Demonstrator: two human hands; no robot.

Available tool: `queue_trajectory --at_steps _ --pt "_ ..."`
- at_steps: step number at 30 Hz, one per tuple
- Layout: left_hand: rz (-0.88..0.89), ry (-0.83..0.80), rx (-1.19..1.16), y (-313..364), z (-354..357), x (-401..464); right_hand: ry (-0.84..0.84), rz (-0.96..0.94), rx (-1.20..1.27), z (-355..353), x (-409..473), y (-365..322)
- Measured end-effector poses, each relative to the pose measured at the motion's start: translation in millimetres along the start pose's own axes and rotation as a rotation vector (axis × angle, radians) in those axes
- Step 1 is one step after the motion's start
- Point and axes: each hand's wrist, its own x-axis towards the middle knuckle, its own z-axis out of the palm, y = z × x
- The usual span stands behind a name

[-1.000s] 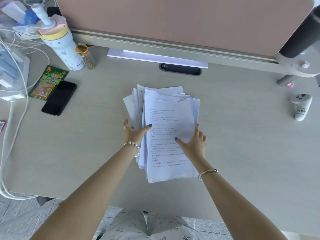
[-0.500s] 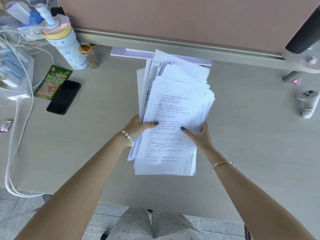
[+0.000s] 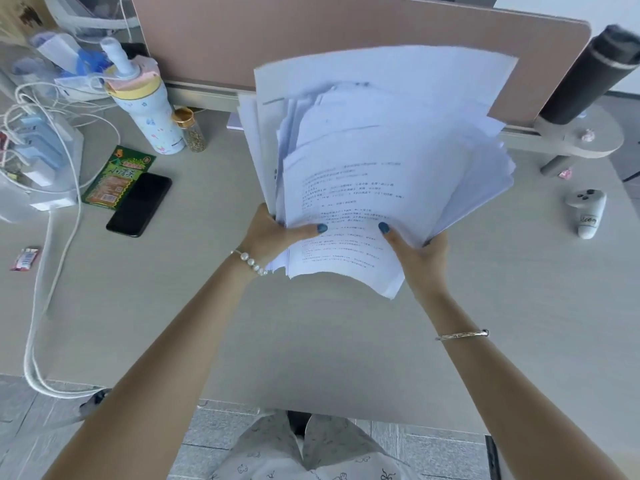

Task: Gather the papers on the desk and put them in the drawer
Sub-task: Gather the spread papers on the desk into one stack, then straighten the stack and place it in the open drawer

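Observation:
A loose stack of white printed papers (image 3: 374, 161) is lifted off the light grey desk (image 3: 311, 341) and tilted up toward me, its sheets fanned and uneven. My left hand (image 3: 273, 233) grips the stack's lower left edge, thumb on the top sheet. My right hand (image 3: 419, 251) grips the lower right edge, thumb on top and fingers underneath. The papers hide the middle of the desk's back edge. No drawer is in view.
At the left stand a water bottle (image 3: 145, 109), a small glass jar (image 3: 192, 131), a green packet (image 3: 116, 178), a black phone (image 3: 140, 204), and white cables (image 3: 45, 271) with a power strip. A white controller (image 3: 587, 211) lies at the right. A pink partition (image 3: 311, 32) backs the desk.
The stack lay flat on the desk under both hands; both hands took hold of it, raised it and tilted it up toward the camera.

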Motion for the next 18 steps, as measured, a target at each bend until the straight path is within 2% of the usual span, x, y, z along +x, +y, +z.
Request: queue_trajectory --at_steps 4,7,11,15,18 --pt "0.008 0.12 -0.015 -26.4 -3.1 -17.1 -0.072 0.089 -0.061 -7.7 -22.6 18.2" --pt "0.014 0.11 0.027 -33.3 -1.5 -22.2 -0.115 0.179 -0.077 -7.1 -32.6 25.1" --pt "0.09 0.105 -0.022 -21.5 -1.4 -17.2 -0.079 0.171 0.013 -3.1 -28.4 11.5" --pt "0.149 0.058 0.025 -11.4 5.3 -16.6 -0.116 0.138 0.084 1.6 -26.4 -1.2" --pt "0.162 0.111 -0.05 -13.2 -0.1 -9.8 -0.106 0.136 0.127 -5.7 -28.3 -1.3"
